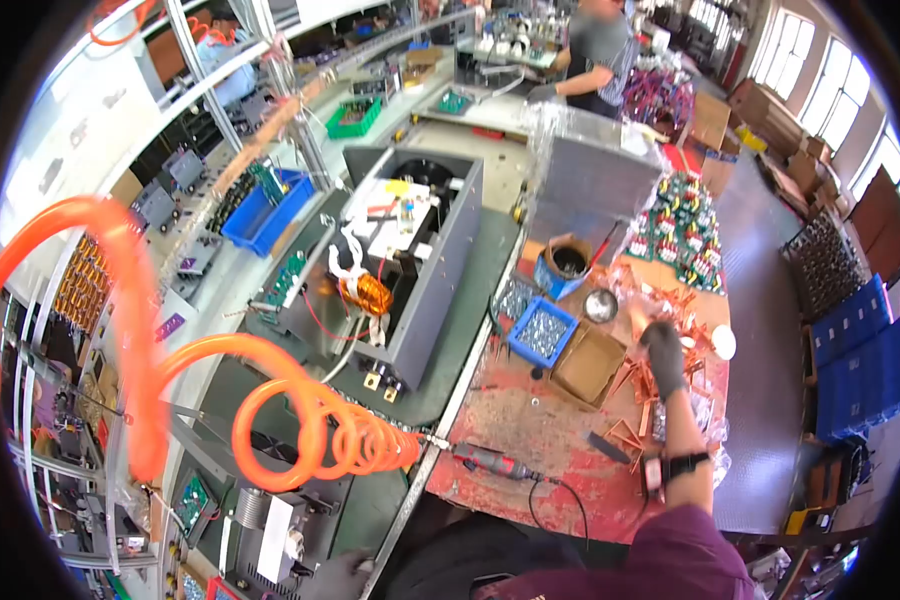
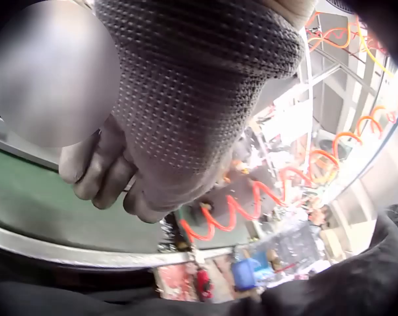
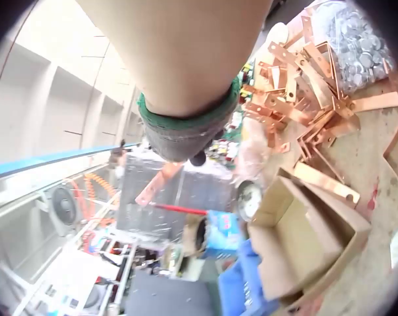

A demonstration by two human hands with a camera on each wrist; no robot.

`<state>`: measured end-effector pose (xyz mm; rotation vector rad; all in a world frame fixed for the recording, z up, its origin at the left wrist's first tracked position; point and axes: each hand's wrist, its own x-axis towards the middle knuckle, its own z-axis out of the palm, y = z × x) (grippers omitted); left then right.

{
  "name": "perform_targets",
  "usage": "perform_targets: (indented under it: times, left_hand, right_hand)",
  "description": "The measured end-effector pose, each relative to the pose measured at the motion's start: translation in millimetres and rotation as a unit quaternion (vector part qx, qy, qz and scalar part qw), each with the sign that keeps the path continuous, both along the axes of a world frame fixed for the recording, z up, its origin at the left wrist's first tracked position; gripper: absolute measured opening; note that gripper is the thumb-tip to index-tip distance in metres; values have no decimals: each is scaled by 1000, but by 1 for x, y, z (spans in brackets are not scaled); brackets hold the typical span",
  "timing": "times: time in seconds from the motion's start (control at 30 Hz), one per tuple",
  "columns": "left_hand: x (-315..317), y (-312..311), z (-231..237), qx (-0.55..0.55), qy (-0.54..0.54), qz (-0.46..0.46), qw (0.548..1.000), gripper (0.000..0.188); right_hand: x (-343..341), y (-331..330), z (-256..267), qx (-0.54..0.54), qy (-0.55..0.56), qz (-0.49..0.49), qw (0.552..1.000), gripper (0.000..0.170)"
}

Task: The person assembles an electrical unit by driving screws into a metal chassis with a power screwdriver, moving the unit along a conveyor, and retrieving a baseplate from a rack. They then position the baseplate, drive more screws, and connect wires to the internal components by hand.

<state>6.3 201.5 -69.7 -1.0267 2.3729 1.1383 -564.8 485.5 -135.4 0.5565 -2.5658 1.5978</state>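
In the head view, my gloved right hand (image 1: 665,355) is over the copper parts at the right of the red bench. From its fingers a flat copper strip (image 3: 161,183) sticks out in the right wrist view; the fingertips are mostly hidden behind the glove (image 3: 186,141). Loose bent copper pieces (image 3: 311,85) lie beside an open cardboard box (image 3: 294,234). My gloved left hand (image 1: 342,577) is low in the head view by the bench's near edge. Its fingers (image 2: 107,178) hang loosely curled above the green mat (image 2: 48,204), with nothing visible in them.
A grey metal housing (image 1: 450,260) with wiring stands on the green mat. An orange coiled hose (image 1: 310,420) runs to a power screwdriver (image 1: 490,460). A blue bin of screws (image 1: 542,332), a round metal dish (image 1: 601,305) and green circuit boards (image 1: 685,230) surround the copper pieces. Another person (image 1: 595,80) stands beyond.
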Motion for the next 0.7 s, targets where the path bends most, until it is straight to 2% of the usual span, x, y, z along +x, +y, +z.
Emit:
perform_targets:
  times: [0.03,0.07,0.1,0.13,0.17,0.2,0.23,0.3,0.37,0.4,0.43,0.47,0.5,0.53,0.57,0.6,0.63,0.7]
  left_hand:
    - [-12,1,1,59,100,13,993,35]
    - [-23,0,0,63,71,-29,995,42]
    - [-41,6,18,69,171,-49,982,34]
    - [-44,3,-1,154,195,-40,968,40]
    - [-36,4,-11,240,217,2,946,41]
    - [-46,7,1,325,236,43,915,42]
    - [-46,11,4,328,239,47,913,42]
    - [-34,14,4,256,359,65,895,42]
    - [-5,15,7,184,389,182,884,37]
    - [19,7,4,229,298,213,902,31]
    - [41,2,-13,152,290,189,926,29]
    - [64,1,-34,76,276,160,945,28]
    - [91,6,-50,79,255,186,946,28]
    - [112,9,-64,71,204,216,952,26]
    - [133,11,-80,64,156,241,956,25]
    - [156,13,-98,68,146,253,954,25]
    - [173,15,-111,72,160,287,942,24]
    - [205,23,-132,87,168,322,928,23]
  right_hand:
    - [28,-3,-3,7,61,158,985,7]
    - [50,-5,-18,67,70,293,951,8]
    - [128,-37,29,16,-184,276,943,12]
    - [174,-63,64,100,-423,264,861,17]
    - [225,-89,76,-13,-456,380,805,18]
    - [256,-101,55,33,-518,451,726,19]
    - [296,-117,32,-10,-392,577,717,19]
    - [356,-153,47,-26,-590,562,579,21]
    - [395,-178,44,-28,-637,522,566,21]
    - [406,-191,36,9,-600,560,571,22]
    - [418,-202,18,35,-529,605,594,23]
    - [430,-210,2,102,-426,621,650,28]
    - [439,-216,-35,235,-19,627,743,36]
    - [452,-229,-19,370,9,576,729,46]
    - [460,-234,-37,370,87,550,744,54]
    - [468,-238,-60,410,136,530,730,63]
    - [478,-243,-62,423,164,531,715,68]
    - [498,-245,-74,395,183,500,749,70]
